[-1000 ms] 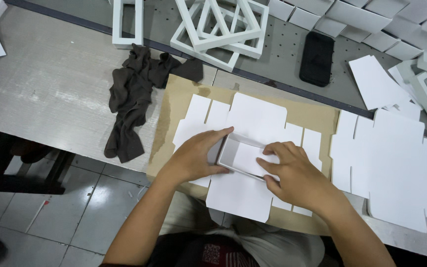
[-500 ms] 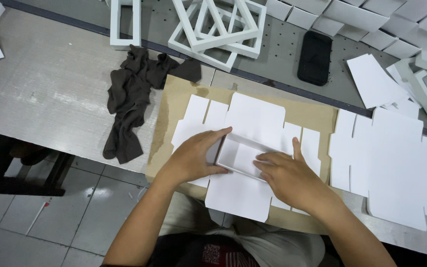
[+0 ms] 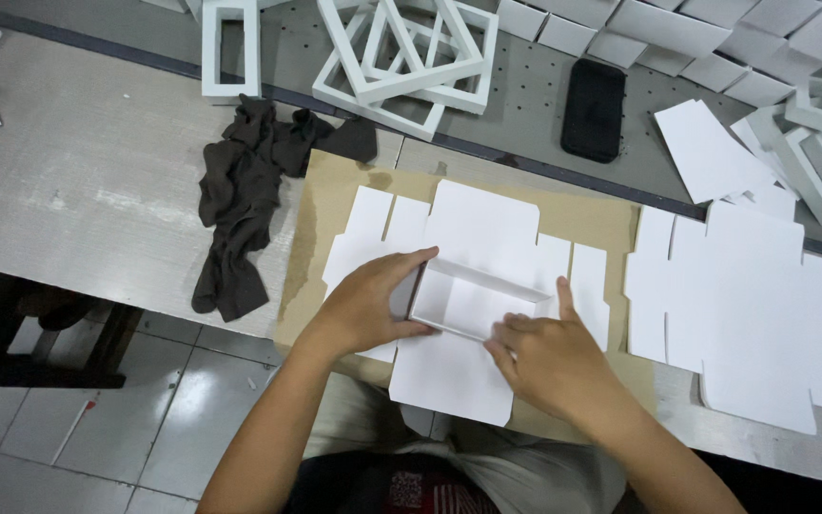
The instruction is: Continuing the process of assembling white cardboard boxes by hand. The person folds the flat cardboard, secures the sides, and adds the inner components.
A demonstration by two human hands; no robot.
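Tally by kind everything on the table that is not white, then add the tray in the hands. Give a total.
Dark cloth: 1
Black phone: 1
Brown cardboard sheet: 1
White tray, held between left hand and right hand: 1
Total: 4

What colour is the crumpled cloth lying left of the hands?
Dark brown cloth, seen best in the head view.
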